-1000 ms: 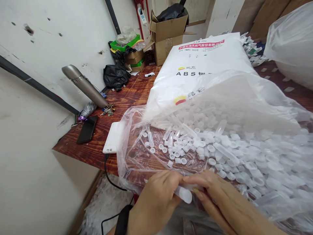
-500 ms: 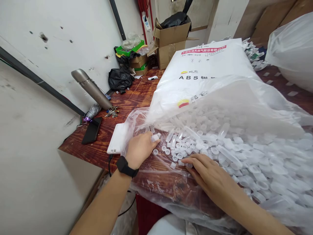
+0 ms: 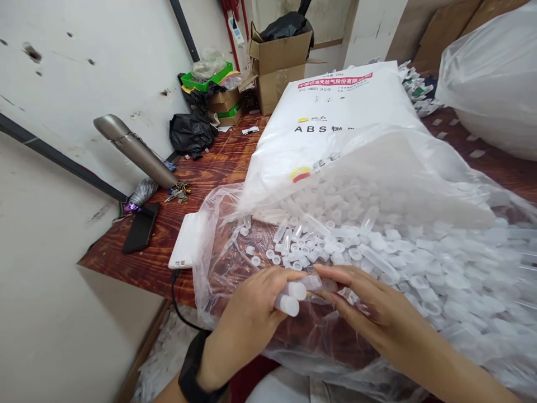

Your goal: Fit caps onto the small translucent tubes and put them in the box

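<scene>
My left hand, with a black band on its wrist, is closed round several capped translucent tubes. Their white round ends point toward me. Just to the right, my right hand has its thumb and fingers on another translucent piece, whose shape is partly hidden. The two hands almost meet above the near edge of a clear plastic sheet. Behind them lies a large pile of small white caps, with clear tubes mixed in.
A printed white sack lies behind the pile. At the left are a white power bank with a cable, a dark phone, keys and a metal flask. A cardboard box stands at the back.
My left hand has come nearer and right, beside my right hand, and several tube ends now show in it. The view has shifted slightly, moving the background left.
</scene>
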The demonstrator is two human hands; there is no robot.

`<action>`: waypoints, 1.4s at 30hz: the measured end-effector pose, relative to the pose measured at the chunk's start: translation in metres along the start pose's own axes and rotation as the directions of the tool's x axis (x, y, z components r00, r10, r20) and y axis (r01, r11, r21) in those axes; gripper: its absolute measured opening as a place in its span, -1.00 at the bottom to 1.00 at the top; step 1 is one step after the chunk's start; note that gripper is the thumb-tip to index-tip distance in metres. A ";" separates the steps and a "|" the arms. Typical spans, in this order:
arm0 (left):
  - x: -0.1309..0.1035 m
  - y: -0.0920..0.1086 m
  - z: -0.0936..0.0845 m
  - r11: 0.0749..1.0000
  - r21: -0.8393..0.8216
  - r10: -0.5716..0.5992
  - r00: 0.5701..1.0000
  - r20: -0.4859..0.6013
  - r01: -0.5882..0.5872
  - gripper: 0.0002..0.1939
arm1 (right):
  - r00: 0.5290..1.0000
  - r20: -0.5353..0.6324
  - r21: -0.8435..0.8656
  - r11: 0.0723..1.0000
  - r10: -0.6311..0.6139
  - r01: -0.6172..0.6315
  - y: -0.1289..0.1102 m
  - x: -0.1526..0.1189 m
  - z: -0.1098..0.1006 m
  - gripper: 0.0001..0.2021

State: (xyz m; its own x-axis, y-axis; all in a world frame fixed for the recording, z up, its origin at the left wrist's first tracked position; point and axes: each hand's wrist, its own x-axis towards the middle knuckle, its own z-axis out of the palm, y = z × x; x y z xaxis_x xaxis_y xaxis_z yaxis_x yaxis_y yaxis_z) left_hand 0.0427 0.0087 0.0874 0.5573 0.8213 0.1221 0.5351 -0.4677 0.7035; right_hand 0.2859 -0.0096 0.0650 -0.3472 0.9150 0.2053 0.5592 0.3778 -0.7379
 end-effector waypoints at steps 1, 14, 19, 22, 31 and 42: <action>-0.002 0.000 0.001 1.000 -0.019 0.018 1.000 -0.015 -0.018 -0.75 | 0.999 0.001 -0.001 0.999 -0.052 0.052 -0.002 -0.001 -0.002 -0.63; -0.017 0.003 0.015 0.977 0.117 0.197 0.965 -0.174 -0.179 -0.75 | 0.999 0.000 -0.049 0.998 -0.040 0.040 -0.018 -0.010 -0.006 -0.73; -0.019 0.002 0.019 0.990 0.070 0.132 0.981 -0.140 -0.123 -0.72 | 0.997 0.074 -0.005 1.000 -0.024 0.025 -0.020 -0.014 -0.006 -0.63; -0.018 0.003 0.020 0.985 0.086 0.163 0.974 -0.155 -0.151 -0.79 | 0.997 0.074 0.007 1.000 0.014 -0.014 -0.020 -0.014 -0.007 -0.70; -0.017 0.008 0.022 0.983 0.087 0.170 0.976 -0.136 -0.160 -0.83 | 0.996 0.091 -0.037 0.999 -0.021 0.024 -0.020 -0.020 -0.007 -0.63; -0.014 0.011 0.022 0.981 0.102 0.176 0.980 -0.089 -0.167 -0.87 | 0.998 0.065 0.065 0.998 -0.007 0.003 -0.027 -0.021 0.000 -0.74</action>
State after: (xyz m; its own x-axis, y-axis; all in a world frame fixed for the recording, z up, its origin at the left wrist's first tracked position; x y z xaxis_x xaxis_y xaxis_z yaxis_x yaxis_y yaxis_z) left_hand 0.0545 -0.0150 0.0782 0.5838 0.7519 0.3062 0.4967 -0.6291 0.5979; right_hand 0.2779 -0.0385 0.0803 -0.3997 0.9011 0.1682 0.5081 0.3706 -0.7775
